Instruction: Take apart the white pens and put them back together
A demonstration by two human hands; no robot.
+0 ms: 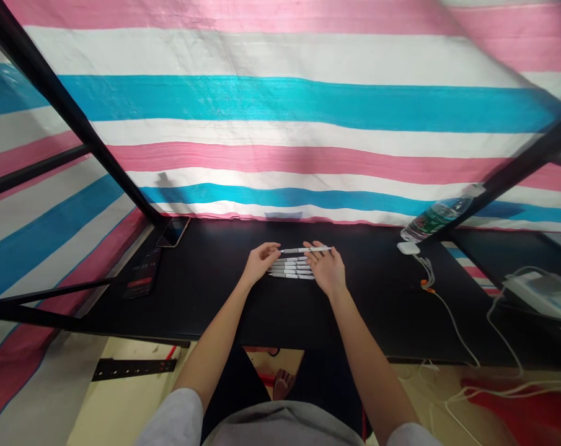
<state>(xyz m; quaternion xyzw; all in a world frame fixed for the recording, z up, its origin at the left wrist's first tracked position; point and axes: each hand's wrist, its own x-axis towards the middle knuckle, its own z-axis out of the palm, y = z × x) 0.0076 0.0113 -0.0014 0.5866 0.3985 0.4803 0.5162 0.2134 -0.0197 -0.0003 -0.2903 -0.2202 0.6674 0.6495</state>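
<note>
At the middle of the black surface [215, 291], the right hand [323, 269] pinches a white pen [305, 250] above a tidy row of similar pens [292, 270], while the loosely curled left hand [260, 262] sits just beside the pen's other end.

A smartphone [173, 231] lies at the left end of the black table [206, 279], while a plastic water bottle [438, 214] rests at the right near a white charger [408, 248], before a pink, white and blue striped tarp [280, 99].
</note>
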